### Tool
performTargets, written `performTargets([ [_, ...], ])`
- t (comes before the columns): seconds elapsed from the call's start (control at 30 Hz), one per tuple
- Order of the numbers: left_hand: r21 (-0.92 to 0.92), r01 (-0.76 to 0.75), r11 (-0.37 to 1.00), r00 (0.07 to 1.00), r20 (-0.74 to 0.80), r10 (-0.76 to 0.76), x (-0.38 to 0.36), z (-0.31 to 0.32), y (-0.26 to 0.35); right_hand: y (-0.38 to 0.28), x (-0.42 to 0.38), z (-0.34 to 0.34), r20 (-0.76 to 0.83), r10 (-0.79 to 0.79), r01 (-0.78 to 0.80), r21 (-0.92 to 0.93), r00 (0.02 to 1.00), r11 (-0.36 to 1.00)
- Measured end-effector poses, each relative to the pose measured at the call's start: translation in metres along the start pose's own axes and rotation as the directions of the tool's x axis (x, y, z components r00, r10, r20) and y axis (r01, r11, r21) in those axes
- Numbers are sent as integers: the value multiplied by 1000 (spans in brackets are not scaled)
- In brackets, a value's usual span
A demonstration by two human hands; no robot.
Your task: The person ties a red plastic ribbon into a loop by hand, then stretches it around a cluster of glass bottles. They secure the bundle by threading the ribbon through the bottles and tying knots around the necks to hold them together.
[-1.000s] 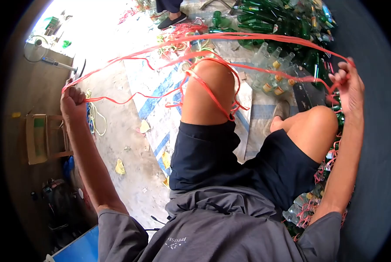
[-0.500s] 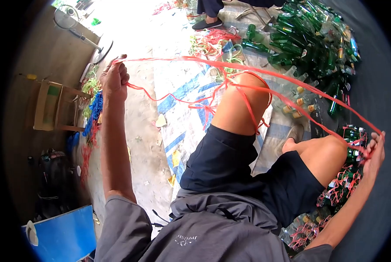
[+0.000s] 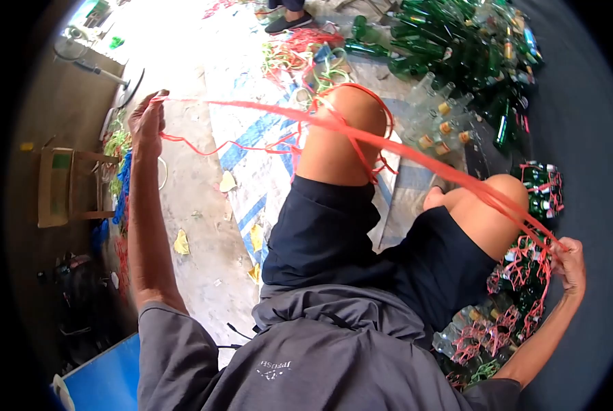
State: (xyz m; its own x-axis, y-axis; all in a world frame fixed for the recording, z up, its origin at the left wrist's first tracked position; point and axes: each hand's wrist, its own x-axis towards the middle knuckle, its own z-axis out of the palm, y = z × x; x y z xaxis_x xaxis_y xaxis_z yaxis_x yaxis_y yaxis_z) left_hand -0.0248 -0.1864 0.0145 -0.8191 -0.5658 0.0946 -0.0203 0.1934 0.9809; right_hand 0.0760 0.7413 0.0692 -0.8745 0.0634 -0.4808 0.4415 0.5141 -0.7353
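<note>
A long red plastic twine [image 3: 334, 125] stretches taut across my lap between both hands. My left hand [image 3: 147, 118], raised at the far left, is closed on one end, and a slack strand droops below it. At the far right my right hand [image 3: 568, 263] pinches the other end, with several strands gathered together and a loose tail hanging down. More red twine loops around my raised knee [image 3: 353, 116], where strands cross over the skin.
Green bottles [image 3: 450, 48] lie heaped at the upper right, beside clear bottles [image 3: 447, 113]. Twine-bound bottles [image 3: 542, 188] stand by my right arm. Tangled twine [image 3: 306, 51] lies near another person's shoe [image 3: 289, 22]. A wooden chair [image 3: 63, 185], fan [image 3: 130, 85] and blue board [image 3: 104, 377] are leftward.
The strands, earlier spread apart toward my right hand, now run close together in one line. My right hand has moved down and left, and the view has shifted slightly.
</note>
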Motion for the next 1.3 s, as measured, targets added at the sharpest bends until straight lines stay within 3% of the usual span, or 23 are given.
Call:
performTargets([
  [0.13, 4, 6, 1000, 997, 80, -7, 8, -9, -12, 61, -23, -12, -22, -204, 204, 214, 979, 955],
  [0.27, 41, 3, 999, 987, 162, -10, 9, -3, -11, 65, -49, -4, 15, -229, 206, 385, 973, 899],
  [0.43, 99, -73, 992, 970, 238, 47, -2, 27, -1, 96, -79, -6, -355, -83, 262, 495, 931, 828],
  [0.53, 105, -122, 987, 953, 291, 86, -11, 46, 5, 100, -101, -4, -579, 98, 258, 501, 809, 826],
  [0.63, 218, -121, 969, 948, 314, 48, -24, 67, 18, 128, -128, -28, -683, 209, 337, 574, 700, 747],
  [0.67, 153, -135, 979, 929, 363, 71, -29, 73, 23, 139, -139, -35, -732, 230, 353, 548, 641, 758],
  [0.7, 220, -96, 971, 921, 391, 3, -33, 76, 31, 150, -149, -41, -777, 248, 368, 521, 579, 770],
  [0.73, 168, -136, 976, 899, 436, 51, -38, 81, 35, 160, -159, -47, -816, 263, 380, 493, 515, 783],
  [0.8, 113, -187, 976, 856, 506, 105, -42, 88, 34, 159, -178, -47, -865, 346, 345, 470, 365, 813],
  [0.9, 67, -206, 976, 813, 567, 133, -44, 100, 30, 192, -206, -66, -873, 413, 316, 481, 258, 818],
  [0.93, 77, -185, 980, 760, 643, 93, -48, 99, 38, 202, -208, -69, -885, 396, 327, 459, 243, 826],
  [1.0, 70, -152, 986, 746, 662, 68, -60, 111, 45, 212, -209, -69, -909, 362, 346, 414, 206, 842],
  [1.1, 106, -225, 969, 686, 723, 81, -93, 138, 69, 129, -184, -1, -905, 300, 102, 343, 300, 934],
  [1.2, 50, -277, 960, 603, 787, 133, -124, 161, 91, 48, -145, 71, -823, 136, 161, 266, 551, 951],
  [1.23, 100, -366, 925, 583, 799, 145, -140, 170, 106, 20, -135, 95, -759, 66, 149, 211, 648, 966],
  [1.3, 102, -419, 902, 528, 836, 151, -164, 187, 118, -18, -111, 134, -647, -294, 215, -200, 703, 956],
])
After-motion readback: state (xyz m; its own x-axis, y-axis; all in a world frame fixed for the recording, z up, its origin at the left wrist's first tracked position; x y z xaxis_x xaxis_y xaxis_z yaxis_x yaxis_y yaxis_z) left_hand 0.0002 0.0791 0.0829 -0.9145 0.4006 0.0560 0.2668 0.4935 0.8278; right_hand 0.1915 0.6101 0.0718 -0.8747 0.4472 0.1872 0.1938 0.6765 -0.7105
